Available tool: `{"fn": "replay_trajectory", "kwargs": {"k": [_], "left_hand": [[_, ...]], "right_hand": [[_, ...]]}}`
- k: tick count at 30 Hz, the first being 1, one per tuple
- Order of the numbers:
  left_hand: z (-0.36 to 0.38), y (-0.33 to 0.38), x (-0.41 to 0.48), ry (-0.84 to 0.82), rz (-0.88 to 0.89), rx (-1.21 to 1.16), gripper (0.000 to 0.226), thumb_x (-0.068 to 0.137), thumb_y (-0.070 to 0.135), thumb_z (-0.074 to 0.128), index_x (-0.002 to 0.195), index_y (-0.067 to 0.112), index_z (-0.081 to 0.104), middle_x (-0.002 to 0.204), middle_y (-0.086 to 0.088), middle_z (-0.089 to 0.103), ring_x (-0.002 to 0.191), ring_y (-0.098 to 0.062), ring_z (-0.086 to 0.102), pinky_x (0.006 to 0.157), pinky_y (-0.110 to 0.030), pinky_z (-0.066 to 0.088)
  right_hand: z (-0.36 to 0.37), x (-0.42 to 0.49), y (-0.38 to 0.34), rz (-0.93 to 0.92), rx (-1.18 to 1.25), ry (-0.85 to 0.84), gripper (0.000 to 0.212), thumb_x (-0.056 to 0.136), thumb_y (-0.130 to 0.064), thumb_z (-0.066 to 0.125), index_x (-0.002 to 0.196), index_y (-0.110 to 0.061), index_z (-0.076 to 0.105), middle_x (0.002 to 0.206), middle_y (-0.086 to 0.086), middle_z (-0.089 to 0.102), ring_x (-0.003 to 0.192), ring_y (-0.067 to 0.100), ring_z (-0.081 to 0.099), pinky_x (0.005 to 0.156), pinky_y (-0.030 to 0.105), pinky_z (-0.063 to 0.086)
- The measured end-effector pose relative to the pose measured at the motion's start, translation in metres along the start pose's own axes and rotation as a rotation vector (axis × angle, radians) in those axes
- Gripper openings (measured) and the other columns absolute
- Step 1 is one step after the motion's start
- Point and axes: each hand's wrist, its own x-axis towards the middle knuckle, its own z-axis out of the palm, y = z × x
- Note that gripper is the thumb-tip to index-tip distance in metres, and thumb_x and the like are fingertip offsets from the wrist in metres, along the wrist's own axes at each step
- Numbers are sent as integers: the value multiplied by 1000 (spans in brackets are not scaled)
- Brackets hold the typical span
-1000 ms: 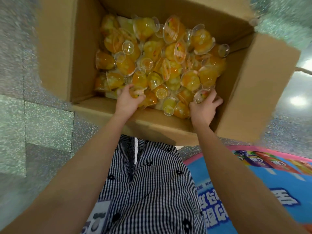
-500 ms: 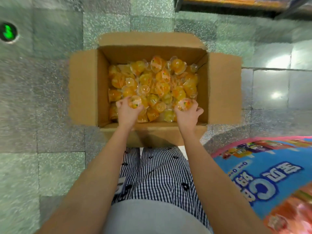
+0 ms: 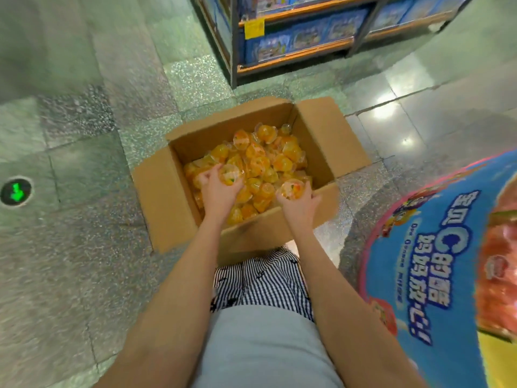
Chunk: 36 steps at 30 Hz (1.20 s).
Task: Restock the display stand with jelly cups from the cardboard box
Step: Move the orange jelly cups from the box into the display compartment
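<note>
A cup (image 3: pixel 230 175) is sitting gripped in the curled fingers of the left hand (image 3: pixel 219 194), and another cup (image 3: pixel 292 189) is being gripped the same way by the right hand (image 3: pixel 302 205). Both grips are hovering just over the heap (image 3: pixel 268 161) of orange cups filling the open box (image 3: pixel 324 141), the right one above its near edge. The box is lying on the floor (image 3: pixel 84 247), with the stand (image 3: pixel 436 261) curving in well right of the right grip, a shelf (image 3: pixel 293 43) standing beyond both, and a green arrow (image 3: pixel 16 191) glowing far left of the left grip.
</note>
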Motion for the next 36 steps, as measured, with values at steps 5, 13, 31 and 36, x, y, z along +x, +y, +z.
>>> {"fn": "replay_trajectory", "kwargs": {"k": [5, 13, 31, 36], "left_hand": [[14, 19, -26, -115, 70, 37, 71, 82, 40, 70, 144, 24, 39, 144, -3, 26, 116, -19, 44, 90, -32, 45], [82, 51, -86, -347, 277, 179, 67, 86, 35, 69, 144, 17, 42, 145, -10, 27, 128, -24, 39, 99, -27, 34], [317, 55, -402, -875, 696, 470, 65, 83, 23, 73, 141, 13, 44, 121, -1, 27, 102, -14, 42, 89, -19, 33], [365, 54, -467, -965, 767, 492, 68, 78, 27, 75, 139, 18, 45, 123, 1, 30, 107, -21, 50, 96, -30, 45]], "right_hand": [[-34, -29, 22, 27, 39, 162, 85, 82, -35, 73, 150, -15, 26, 139, 15, 24, 112, 29, 50, 88, 30, 43], [-101, -60, 95, 176, 257, 411, 58, 80, -27, 71, 130, -20, 42, 129, 9, 27, 80, 19, 52, 79, 34, 47], [-313, -159, 368, 556, 547, 757, 71, 78, -28, 75, 138, -18, 37, 131, 12, 30, 103, 36, 56, 92, 36, 43], [-359, -185, 420, 567, 619, 836, 73, 78, -28, 76, 138, -15, 35, 132, 14, 29, 99, 34, 56, 82, 30, 39]]}}
